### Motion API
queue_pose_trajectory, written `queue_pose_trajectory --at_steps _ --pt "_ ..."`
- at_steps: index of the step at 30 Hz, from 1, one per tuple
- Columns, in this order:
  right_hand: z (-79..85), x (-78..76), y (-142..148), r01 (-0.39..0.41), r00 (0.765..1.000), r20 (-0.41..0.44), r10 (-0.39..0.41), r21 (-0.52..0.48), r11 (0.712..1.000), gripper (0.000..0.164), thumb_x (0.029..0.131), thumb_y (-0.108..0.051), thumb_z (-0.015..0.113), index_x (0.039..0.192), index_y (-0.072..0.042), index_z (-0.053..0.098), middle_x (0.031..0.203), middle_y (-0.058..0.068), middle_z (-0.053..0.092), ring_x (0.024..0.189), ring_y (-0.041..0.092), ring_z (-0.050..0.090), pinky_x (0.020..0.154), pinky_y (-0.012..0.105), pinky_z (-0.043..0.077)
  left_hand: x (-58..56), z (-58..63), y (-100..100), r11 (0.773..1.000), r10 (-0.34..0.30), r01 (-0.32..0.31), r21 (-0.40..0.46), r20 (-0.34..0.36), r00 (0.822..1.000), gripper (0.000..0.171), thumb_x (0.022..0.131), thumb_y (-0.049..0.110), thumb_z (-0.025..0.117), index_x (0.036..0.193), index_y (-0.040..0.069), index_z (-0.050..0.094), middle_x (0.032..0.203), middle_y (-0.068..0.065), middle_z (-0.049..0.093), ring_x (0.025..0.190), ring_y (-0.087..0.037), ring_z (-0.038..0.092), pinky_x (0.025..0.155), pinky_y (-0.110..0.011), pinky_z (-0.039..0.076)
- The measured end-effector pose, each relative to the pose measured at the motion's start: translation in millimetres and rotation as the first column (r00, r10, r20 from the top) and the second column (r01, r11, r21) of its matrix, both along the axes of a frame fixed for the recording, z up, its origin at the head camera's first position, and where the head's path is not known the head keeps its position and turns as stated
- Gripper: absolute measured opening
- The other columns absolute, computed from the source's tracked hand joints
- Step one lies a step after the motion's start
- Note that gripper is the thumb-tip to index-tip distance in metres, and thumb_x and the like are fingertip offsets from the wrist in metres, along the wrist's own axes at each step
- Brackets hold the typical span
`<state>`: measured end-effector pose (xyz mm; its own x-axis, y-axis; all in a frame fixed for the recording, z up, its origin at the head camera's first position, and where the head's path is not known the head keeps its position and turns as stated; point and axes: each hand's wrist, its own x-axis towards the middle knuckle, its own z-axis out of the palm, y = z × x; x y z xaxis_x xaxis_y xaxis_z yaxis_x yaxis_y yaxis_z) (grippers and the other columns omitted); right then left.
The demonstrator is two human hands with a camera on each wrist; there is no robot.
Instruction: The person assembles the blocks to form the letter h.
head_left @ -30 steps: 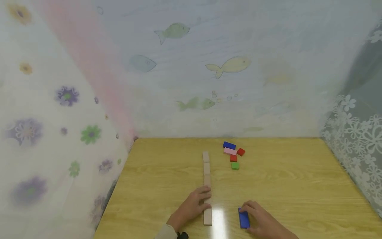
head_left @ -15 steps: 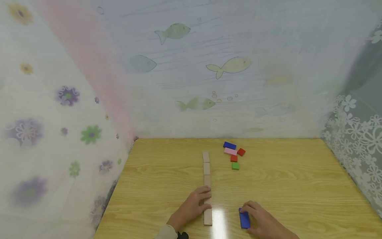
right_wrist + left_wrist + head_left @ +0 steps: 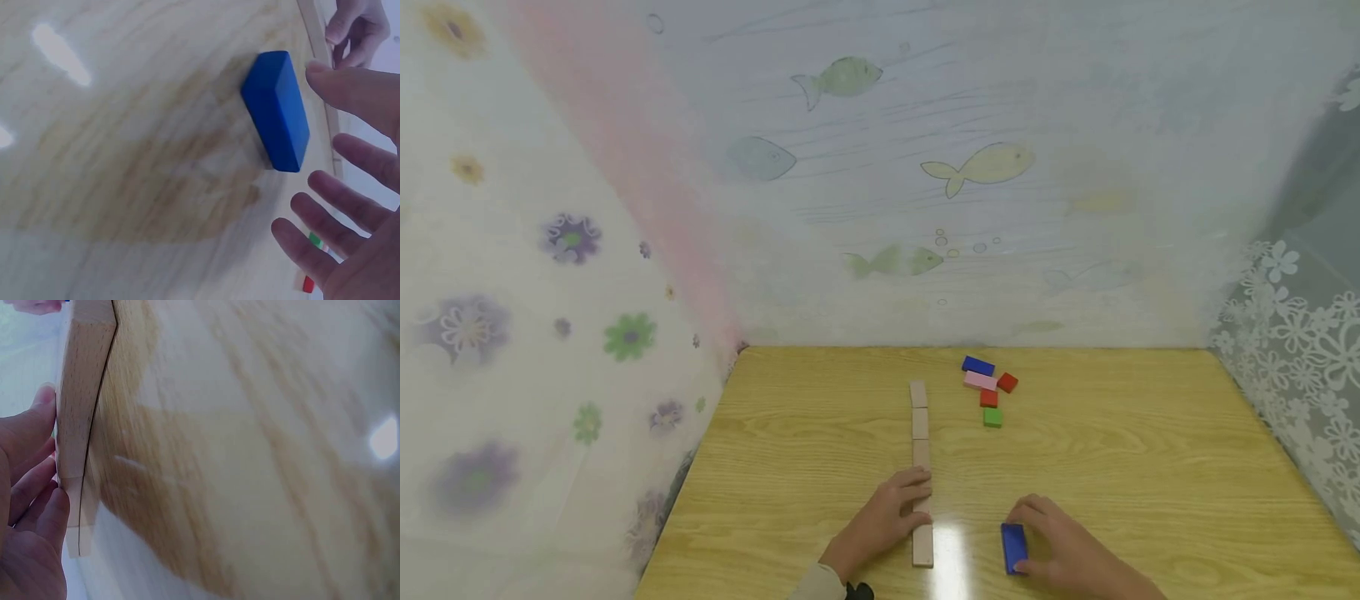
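A row of pale wooden blocks (image 3: 922, 546) runs end to end away from me down the middle of the table. My left hand (image 3: 880, 515) lies against its left side, thumb and fingertips touching the blocks; in the left wrist view the fingers meet the upper edge of a wooden block (image 3: 81, 394). To the right lies a blue rectangular block (image 3: 1014, 550) flat on the table. Over its right side hovers my right hand (image 3: 1063, 542). The right wrist view shows this hand's fingers spread and apart from the blue block (image 3: 275, 112).
Farther back, right of the row, is a loose cluster: another blue block (image 3: 978, 366), a pink block (image 3: 981, 381), two red blocks (image 3: 988, 398) and a green block (image 3: 992, 417). A wall with fish drawings (image 3: 880, 167) borders the wooden table (image 3: 1120, 433) at the back.
My right hand has loosened from the blue block, its fingers shifting slightly off the far end. The block and my left hand stay nearly where they were.
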<state>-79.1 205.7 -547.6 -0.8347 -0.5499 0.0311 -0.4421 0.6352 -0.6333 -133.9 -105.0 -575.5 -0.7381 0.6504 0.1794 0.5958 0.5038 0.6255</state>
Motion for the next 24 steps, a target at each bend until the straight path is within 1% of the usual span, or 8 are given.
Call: queue_pose_trajectory --at_steps 3,5,10,13,17,21,24 --pt "3.3 -7.6 0 -0.006 0.999 -0.040 0.007 0.019 1.000 0.036 0.080 -0.032 0.076 0.110 -0.020 0.061 0.114 -0.009 0.052 0.101 0.015 0.055 0.081 0.033 0.054 0.3 -1.0 0 1.000 -0.001 0.001 0.002 -0.011 1.000 0.042 0.091 0.024 0.064 0.125 -0.001 0.060 0.140 -0.010 0.046 0.133 -0.025 0.039 0.106 -0.037 0.038" --pt "6.7 -12.7 0 -0.010 0.999 -0.050 0.011 0.030 1.000 0.036 0.079 -0.031 0.076 0.110 -0.018 0.062 0.113 -0.008 0.053 0.101 0.017 0.056 0.082 0.036 0.054 0.4 -1.2 0 1.000 -0.001 0.001 0.003 -0.010 1.000 0.042 0.091 0.024 0.064 0.125 -0.001 0.059 0.141 -0.010 0.046 0.133 -0.025 0.039 0.106 -0.037 0.037" --pt "16.1 -22.4 -2 -0.014 0.995 -0.098 0.016 0.024 1.000 0.037 0.079 -0.025 0.077 0.110 -0.014 0.061 0.112 -0.007 0.054 0.102 0.020 0.057 0.081 0.038 0.054 0.5 0.0 0 1.000 -0.003 0.003 0.006 -0.012 1.000 0.042 0.091 0.023 0.064 0.125 -0.001 0.059 0.141 -0.011 0.046 0.133 -0.025 0.039 0.106 -0.037 0.038" --pt "20.8 -29.2 -2 -0.022 0.992 -0.126 0.024 0.019 1.000 0.035 0.080 -0.024 0.077 0.110 -0.013 0.061 0.112 -0.006 0.054 0.101 0.022 0.058 0.080 0.038 0.054 0.5 0.6 0 1.000 -0.005 0.005 0.009 -0.019 1.000 0.042 0.091 0.023 0.064 0.125 -0.001 0.059 0.141 -0.011 0.046 0.132 -0.025 0.039 0.106 -0.037 0.038" --pt "25.7 -38.5 -4 -0.021 0.982 -0.188 0.024 0.017 1.000 0.036 0.078 -0.020 0.078 0.109 -0.011 0.061 0.112 -0.004 0.055 0.101 0.022 0.058 0.080 0.039 0.054 0.2 0.2 0 1.000 0.000 0.000 0.012 -0.023 1.000 0.042 0.091 0.023 0.065 0.124 -0.001 0.060 0.141 -0.010 0.046 0.132 -0.024 0.039 0.106 -0.036 0.037" --pt "29.3 -48.3 -4 -0.024 0.971 -0.237 0.028 0.019 1.000 0.036 0.077 -0.015 0.078 0.108 -0.010 0.061 0.111 -0.001 0.056 0.100 0.021 0.058 0.080 0.039 0.054 0.4 -1.1 0 1.000 0.005 -0.005 0.013 -0.010 1.000 0.042 0.091 0.024 0.064 0.125 -0.001 0.060 0.141 -0.009 0.045 0.133 -0.024 0.038 0.107 -0.037 0.037" --pt "31.0 -56.2 -4 -0.030 0.964 -0.264 0.033 0.016 0.999 0.035 0.077 -0.012 0.078 0.108 -0.009 0.061 0.110 0.001 0.056 0.098 0.023 0.059 0.078 0.039 0.054 1.0 -2.2 0 1.000 0.005 -0.005 0.011 0.001 1.000 0.043 0.091 0.025 0.064 0.125 0.000 0.059 0.142 -0.009 0.045 0.134 -0.023 0.038 0.107 -0.037 0.036"
